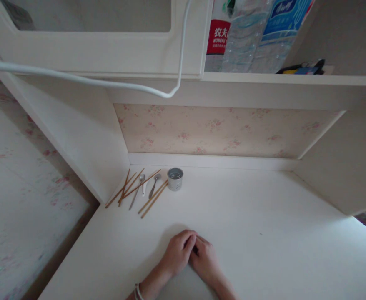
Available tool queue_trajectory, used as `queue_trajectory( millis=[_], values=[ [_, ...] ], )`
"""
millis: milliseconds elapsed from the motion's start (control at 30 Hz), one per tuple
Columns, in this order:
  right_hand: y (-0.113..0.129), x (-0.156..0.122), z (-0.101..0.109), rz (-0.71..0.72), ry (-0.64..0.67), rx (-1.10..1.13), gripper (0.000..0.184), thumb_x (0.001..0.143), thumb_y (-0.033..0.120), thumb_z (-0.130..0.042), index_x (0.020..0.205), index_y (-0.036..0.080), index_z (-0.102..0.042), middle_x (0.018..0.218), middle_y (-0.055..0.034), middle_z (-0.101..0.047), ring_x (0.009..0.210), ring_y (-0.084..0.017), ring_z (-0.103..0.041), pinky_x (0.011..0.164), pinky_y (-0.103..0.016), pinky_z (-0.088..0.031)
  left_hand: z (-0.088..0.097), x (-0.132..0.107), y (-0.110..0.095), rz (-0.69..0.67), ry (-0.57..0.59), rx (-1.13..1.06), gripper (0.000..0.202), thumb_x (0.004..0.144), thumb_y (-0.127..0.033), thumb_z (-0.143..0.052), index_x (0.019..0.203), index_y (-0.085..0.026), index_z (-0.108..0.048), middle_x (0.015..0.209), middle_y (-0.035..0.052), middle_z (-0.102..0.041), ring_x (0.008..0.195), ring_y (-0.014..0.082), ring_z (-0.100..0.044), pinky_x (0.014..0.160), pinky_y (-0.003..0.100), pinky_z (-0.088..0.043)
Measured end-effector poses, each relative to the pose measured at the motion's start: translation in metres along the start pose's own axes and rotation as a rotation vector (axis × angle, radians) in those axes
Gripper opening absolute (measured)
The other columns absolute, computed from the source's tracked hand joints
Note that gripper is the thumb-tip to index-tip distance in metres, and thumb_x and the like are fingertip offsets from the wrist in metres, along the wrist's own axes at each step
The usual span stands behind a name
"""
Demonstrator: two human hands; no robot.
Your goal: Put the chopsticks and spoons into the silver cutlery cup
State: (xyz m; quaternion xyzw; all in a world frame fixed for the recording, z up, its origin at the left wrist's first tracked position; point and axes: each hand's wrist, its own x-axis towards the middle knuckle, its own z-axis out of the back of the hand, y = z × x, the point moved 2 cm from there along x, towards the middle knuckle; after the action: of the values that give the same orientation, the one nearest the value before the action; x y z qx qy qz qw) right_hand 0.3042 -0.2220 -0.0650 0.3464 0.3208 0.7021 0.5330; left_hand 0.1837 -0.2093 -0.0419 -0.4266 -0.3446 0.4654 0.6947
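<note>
My left hand (177,253) and my right hand (204,257) rest together at the table's near edge, touching at the knuckles with fingers curled inward. Nothing shows in either one, though the palms are hidden. Farther back, to the left, several wooden chopsticks (153,200) lie loose, some crossing each other. Among them are a long-handled metal spoon (136,195), a small white spoon (144,188) and a shorter metal spoon (154,186). A grey perforated utensil holder (175,183) stands upright beside the chopsticks, apart from both hands.
A white tabletop (248,216) spreads between side panels. Above it, a shelf (248,79) holds plastic bottles (245,37) beside a white cabinet door (108,54). A white cable or arm (108,82) hangs across the upper left. Floral wallpaper (214,129) covers the back.
</note>
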Motion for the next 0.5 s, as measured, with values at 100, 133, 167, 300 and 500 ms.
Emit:
queue_trajectory(
  millis=[100,133,167,300,500],
  values=[
    [0.0,0.0,0.0,-0.006,0.001,0.003,0.028,0.078,0.009,-0.05,0.092,0.017,-0.072,0.09,-0.0085,-0.074,0.082,-0.022,-0.067,0.074,-0.029,-0.049,0.0,0.0,0.001,0.001,0.006,0.006,0.037,0.099,-0.041,-0.038,0.106,-0.021,-0.069,0.103,0.0073,-0.072,0.098,0.0181,-0.065,0.092,0.028,-0.049],
    [0.0,0.0,0.0,-0.007,0.0,0.003,0.028,0.078,0.009,-0.049,0.092,0.017,-0.072,0.09,-0.0086,-0.074,0.081,-0.022,-0.067,0.074,-0.029,-0.049,0.0,0.0,0.001,0.002,0.006,0.006,0.037,0.099,-0.04,-0.038,0.106,-0.021,-0.069,0.103,0.0071,-0.072,0.098,0.018,-0.065,0.092,0.028,-0.049],
    [0.0,0.0,0.0,-0.006,-0.001,0.004,0.028,0.078,0.009,-0.049,0.092,0.017,-0.072,0.09,-0.0087,-0.074,0.081,-0.022,-0.067,0.074,-0.03,-0.05,0.0,0.0,0.001,0.003,0.006,0.007,0.036,0.099,-0.04,-0.039,0.106,-0.021,-0.069,0.104,0.0069,-0.072,0.098,0.0179,-0.065,0.092,0.028,-0.049],
    [0.001,0.0,0.001,-0.001,0.002,0.011,0.027,0.08,0.01,-0.048,0.092,0.017,-0.072,0.091,-0.0092,-0.074,0.083,-0.022,-0.067,0.076,-0.03,-0.05,0.0,-0.001,-0.001,-0.006,0.004,0.002,0.035,0.099,-0.039,-0.039,0.106,-0.021,-0.068,0.103,0.0058,-0.072,0.098,0.0171,-0.065,0.092,0.027,-0.049],
    [0.0,0.002,0.0,0.033,0.013,0.021,0.022,0.086,0.015,-0.051,0.095,0.019,-0.071,0.093,-0.007,-0.073,0.085,-0.021,-0.067,0.077,-0.029,-0.049,0.016,0.006,0.005,-0.106,-0.08,0.159,0.029,0.098,-0.034,-0.041,0.1,-0.022,-0.067,0.099,0.0054,-0.069,0.096,0.0172,-0.064,0.09,0.029,-0.05]
  ],
)
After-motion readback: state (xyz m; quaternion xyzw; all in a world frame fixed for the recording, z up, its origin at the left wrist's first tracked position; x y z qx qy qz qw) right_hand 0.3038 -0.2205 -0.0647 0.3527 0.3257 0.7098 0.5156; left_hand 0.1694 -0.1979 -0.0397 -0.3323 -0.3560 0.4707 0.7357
